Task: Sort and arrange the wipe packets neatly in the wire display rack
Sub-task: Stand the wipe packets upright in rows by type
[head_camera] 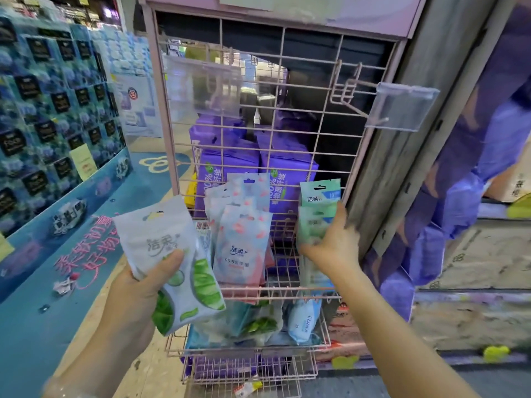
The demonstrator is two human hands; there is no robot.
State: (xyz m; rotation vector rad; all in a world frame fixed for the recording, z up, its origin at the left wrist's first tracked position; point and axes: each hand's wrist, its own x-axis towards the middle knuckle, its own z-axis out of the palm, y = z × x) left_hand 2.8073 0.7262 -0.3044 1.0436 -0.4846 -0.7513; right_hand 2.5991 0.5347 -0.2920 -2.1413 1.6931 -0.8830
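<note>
A pink wire display rack stands in front of me. My left hand grips a white wipe packet with green leaves, held out left of the rack. My right hand clasps green-and-blue wipe packets standing at the right end of the upper basket. Pink-and-blue packets stand upright in the middle of that basket. Below, in the lower basket, lie loose packets, among them a light blue one.
Purple tissue packs sit behind the rack's grid. Two clear price-tag holders hang on hooks. A blue stacked product display stands at left, a grey pillar at right, and blue floor graphics lie below.
</note>
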